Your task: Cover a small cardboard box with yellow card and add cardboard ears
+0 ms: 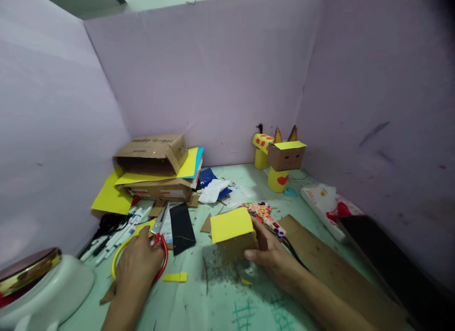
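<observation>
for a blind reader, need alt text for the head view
A person's right hand holds a cardboard box with a yellow top on a green table, while the left hand lies on red and yellow scissors. Paper scraps, pens and two cardboard animal figures sit behind.

Scissors are laid left of a box, a cardboard strip right of it; a paper stack and a figure are set behind
</observation>
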